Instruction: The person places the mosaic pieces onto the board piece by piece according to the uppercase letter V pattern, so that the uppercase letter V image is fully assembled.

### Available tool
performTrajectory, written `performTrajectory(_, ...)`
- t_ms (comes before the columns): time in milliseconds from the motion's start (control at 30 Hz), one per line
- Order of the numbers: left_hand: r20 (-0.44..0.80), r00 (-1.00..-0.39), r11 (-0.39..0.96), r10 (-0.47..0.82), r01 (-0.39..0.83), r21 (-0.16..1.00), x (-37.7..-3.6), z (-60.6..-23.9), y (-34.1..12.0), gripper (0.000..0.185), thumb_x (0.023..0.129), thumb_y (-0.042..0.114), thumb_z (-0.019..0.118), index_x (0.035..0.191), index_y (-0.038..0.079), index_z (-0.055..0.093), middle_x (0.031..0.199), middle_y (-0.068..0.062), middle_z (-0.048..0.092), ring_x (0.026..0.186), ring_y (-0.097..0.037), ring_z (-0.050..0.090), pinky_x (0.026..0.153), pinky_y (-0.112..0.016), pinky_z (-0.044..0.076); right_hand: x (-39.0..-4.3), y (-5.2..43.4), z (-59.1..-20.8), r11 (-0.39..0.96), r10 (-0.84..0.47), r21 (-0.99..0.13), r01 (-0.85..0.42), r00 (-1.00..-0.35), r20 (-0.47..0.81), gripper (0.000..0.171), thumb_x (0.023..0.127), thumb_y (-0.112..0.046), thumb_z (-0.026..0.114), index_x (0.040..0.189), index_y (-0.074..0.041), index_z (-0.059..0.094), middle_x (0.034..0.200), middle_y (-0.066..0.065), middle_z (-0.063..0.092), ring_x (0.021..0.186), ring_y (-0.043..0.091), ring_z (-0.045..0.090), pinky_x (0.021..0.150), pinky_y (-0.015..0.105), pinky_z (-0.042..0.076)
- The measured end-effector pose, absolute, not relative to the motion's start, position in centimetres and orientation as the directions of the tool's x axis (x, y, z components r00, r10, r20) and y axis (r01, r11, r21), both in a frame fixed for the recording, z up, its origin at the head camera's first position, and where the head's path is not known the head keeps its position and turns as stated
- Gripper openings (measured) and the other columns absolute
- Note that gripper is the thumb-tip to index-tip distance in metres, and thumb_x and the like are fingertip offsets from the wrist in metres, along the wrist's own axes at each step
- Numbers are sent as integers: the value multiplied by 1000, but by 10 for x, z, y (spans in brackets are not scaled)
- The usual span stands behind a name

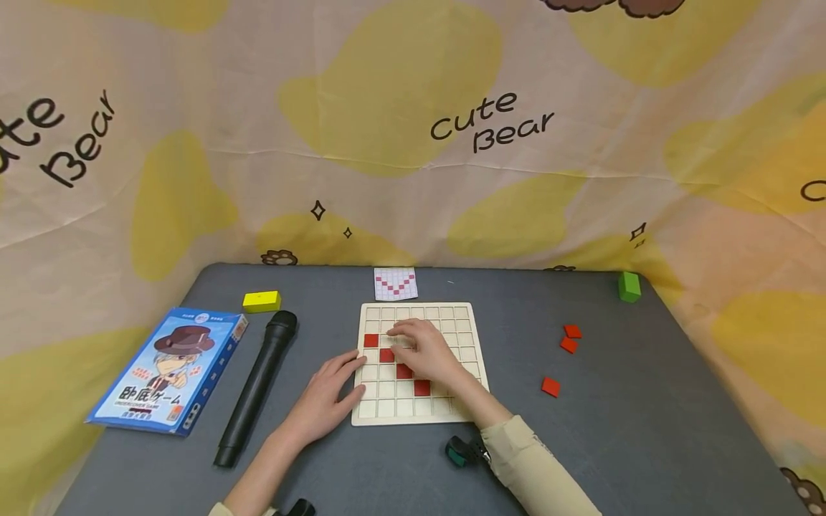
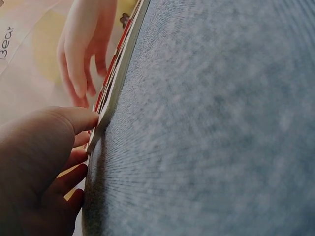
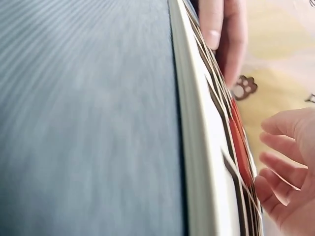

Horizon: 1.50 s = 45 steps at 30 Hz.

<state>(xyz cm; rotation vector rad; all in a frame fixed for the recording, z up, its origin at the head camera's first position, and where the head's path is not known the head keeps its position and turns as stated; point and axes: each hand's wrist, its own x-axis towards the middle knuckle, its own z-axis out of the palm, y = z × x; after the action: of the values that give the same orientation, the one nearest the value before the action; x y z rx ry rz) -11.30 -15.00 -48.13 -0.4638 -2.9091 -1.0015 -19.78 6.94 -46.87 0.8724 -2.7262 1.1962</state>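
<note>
A pale wooden grid board (image 1: pixel 452 315) lies at the middle of the grey table. Several red tiles (image 1: pixel 404 371) run in a diagonal across its squares. My right hand (image 1: pixel 403 333) lies flat over the board, fingers stretched toward the upper left squares; no tile shows in them. My left hand (image 1: pixel 356 373) rests on the table, its fingertips against the board's left edge. The left wrist view has the left hand (image 2: pixel 39 162) at the board's edge (image 2: pixel 115 83). In the right wrist view the right hand (image 3: pixel 290 162) hovers, loosely spread, over the board (image 3: pixel 197 123).
A pattern card (image 1: pixel 396 284) lies behind the board. Three loose red tiles (image 1: pixel 568 345) sit to the right, a green block (image 1: pixel 629 286) at the far right corner. On the left are a yellow block (image 1: pixel 261 301), a black microphone (image 1: pixel 258 387) and a blue game box (image 1: pixel 171 369).
</note>
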Motion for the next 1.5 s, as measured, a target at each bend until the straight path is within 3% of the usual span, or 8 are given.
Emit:
performTrajectory(167, 136, -954, 749, 267, 294, 594, -113, -483, -149, 50, 92, 21, 68, 139, 8, 55, 145, -11, 46, 131, -34, 42, 102, -59, 35, -196, 102, -465, 560, -448, -669, -488, -858, 251, 16, 89, -13, 68, 105, -12, 74, 110, -1, 69, 102, 19, 60, 89, 38, 47)
performTrajectory(467, 172, -944, 742, 281, 328, 585, -112, -484, -150, 51, 91, 18, 69, 138, 7, 55, 144, -13, 46, 130, -35, 42, 99, -60, 35, -186, 167, -463, 626, -381, -663, -412, -902, 201, 16, 91, -14, 67, 105, -14, 75, 101, -5, 69, 88, 16, 57, 75, 33, 47)
performTrajectory(833, 182, -942, 738, 282, 335, 586, -111, -487, -151, 51, 90, 17, 69, 138, 7, 55, 144, -12, 47, 130, -35, 43, 98, -60, 36, -165, 238, -464, 732, -294, -565, -381, -924, 244, 17, 86, -11, 74, 102, -13, 75, 104, 0, 69, 96, 22, 61, 81, 43, 50)
performTrajectory(1067, 173, -944, 747, 280, 328, 579, -112, -485, -149, 51, 90, 18, 70, 138, 8, 55, 144, -12, 47, 130, -34, 43, 99, -60, 36, -143, 286, -462, 790, -280, -480, -381, -921, 270, 18, 81, -13, 79, 98, -15, 74, 102, -2, 68, 92, 20, 63, 77, 40, 51)
performTrajectory(1300, 166, -946, 747, 279, 323, 581, -111, -485, -149, 51, 91, 18, 69, 139, 8, 54, 145, -11, 46, 130, -34, 42, 99, -60, 36, -123, 313, -458, 819, -223, -494, -292, -955, 195, 23, 78, -27, 83, 97, -19, 73, 104, -3, 66, 92, 19, 61, 79, 39, 50)
performTrajectory(1500, 175, -943, 741, 283, 331, 584, -112, -484, -149, 51, 91, 19, 69, 138, 7, 55, 144, -12, 46, 130, -34, 43, 98, -60, 36, -119, 317, -459, 819, -230, -497, -288, -957, 175, 27, 75, -27, 86, 96, -19, 71, 107, -1, 64, 94, 21, 60, 81, 41, 50)
